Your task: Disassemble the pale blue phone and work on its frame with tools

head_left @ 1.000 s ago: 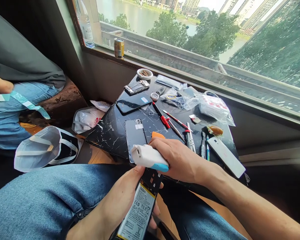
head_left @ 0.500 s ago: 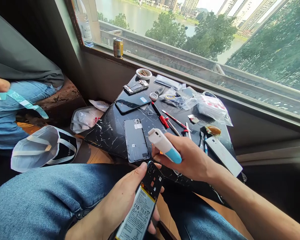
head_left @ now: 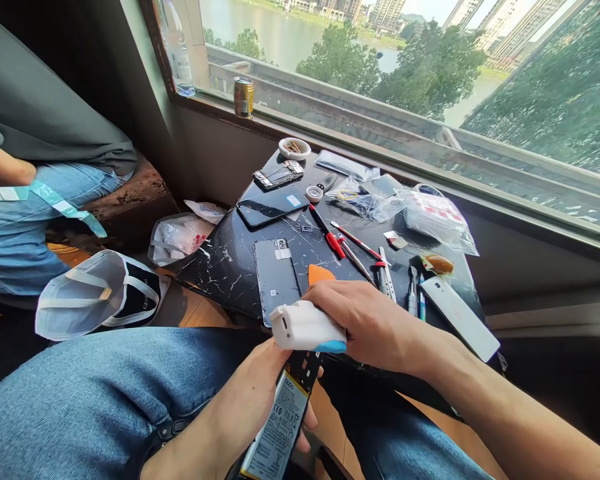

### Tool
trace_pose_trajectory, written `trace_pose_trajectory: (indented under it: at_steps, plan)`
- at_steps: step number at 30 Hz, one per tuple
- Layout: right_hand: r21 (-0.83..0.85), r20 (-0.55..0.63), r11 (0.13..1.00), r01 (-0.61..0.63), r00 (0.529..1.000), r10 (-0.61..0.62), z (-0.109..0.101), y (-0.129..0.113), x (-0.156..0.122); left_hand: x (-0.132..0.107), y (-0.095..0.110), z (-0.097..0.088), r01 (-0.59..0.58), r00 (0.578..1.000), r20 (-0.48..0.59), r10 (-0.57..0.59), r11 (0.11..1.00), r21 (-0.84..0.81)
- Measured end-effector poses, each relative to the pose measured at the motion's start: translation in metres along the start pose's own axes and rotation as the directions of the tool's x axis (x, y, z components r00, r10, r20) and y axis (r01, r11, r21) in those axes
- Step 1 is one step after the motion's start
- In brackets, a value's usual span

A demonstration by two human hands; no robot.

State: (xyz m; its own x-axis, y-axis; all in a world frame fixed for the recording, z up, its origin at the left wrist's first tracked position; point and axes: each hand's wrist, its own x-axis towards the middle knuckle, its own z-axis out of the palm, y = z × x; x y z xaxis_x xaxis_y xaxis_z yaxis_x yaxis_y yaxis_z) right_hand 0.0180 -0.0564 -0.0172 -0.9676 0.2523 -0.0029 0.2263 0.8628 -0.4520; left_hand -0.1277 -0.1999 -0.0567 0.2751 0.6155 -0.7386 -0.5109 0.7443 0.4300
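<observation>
My left hand (head_left: 250, 403) grips an opened phone (head_left: 285, 413) over my lap, its battery label facing up. Over the phone's top end my right hand (head_left: 365, 320) holds a white tool with a blue end (head_left: 305, 328), its white tip pointing left. Just behind lie a phone back cover (head_left: 276, 277) and an orange pick (head_left: 320, 273) on the black marble table (head_left: 225, 267).
Red-handled screwdrivers (head_left: 330, 237), tweezers, a black phone (head_left: 270, 205), a bare phone board (head_left: 279, 175), plastic bags (head_left: 430, 213) and a white phone (head_left: 460, 317) crowd the table. A can (head_left: 243, 97) and bottle stand on the sill. A seated person is at left; bags lie on the floor.
My right hand lifted the white tool off the phone toward the table, then brought it back down over the phone's top end. The left hand kept hold of the phone.
</observation>
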Motion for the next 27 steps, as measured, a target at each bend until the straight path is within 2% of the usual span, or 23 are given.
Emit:
trace_pose_trajectory:
  at_steps: [3, 7, 11, 15, 19, 24, 27]
  plan:
    - [-0.063, 0.070, 0.997, 0.046, 0.997, -0.042, 0.0005, -0.0041, 0.0031, -0.0008, 0.0025, 0.0009, 0.014, 0.997, -0.076, 0.001, 0.980, 0.199]
    - [-0.133, 0.101, 0.990, 0.038, 0.995, -0.025, 0.0035, -0.0080, 0.0064, -0.0002, 0.0003, -0.0015, -0.032, 0.994, -0.093, 0.055, 0.972, 0.235]
    - [-0.113, 0.040, 0.994, -0.009, 0.999, 0.014, 0.0058, -0.0074, 0.0049, 0.0010, -0.0031, -0.0034, -0.043, 0.992, -0.106, 0.069, 0.972, 0.232]
    - [-0.027, -0.043, 0.989, -0.148, 0.988, 0.147, 0.0062, -0.0064, 0.0029, -0.0007, -0.0019, -0.0009, -0.060, 0.992, -0.099, 0.079, 0.982, 0.178]
    - [0.123, -0.056, 0.954, -0.275, 0.957, 0.283, 0.0071, -0.0063, 0.0032, -0.0042, 0.0018, 0.0028, -0.034, 0.996, -0.074, 0.048, 0.983, 0.182]
    - [0.306, -0.088, 0.914, -0.265, 0.948, 0.305, 0.0053, -0.0033, 0.0006, -0.0040, 0.0023, 0.0035, -0.004, 0.998, -0.064, 0.015, 0.987, 0.162]
    - [0.338, -0.107, 0.910, -0.239, 0.951, 0.289, 0.0025, -0.0014, -0.0025, -0.0028, 0.0016, 0.0024, -0.011, 0.999, -0.048, 0.018, 0.990, 0.141]
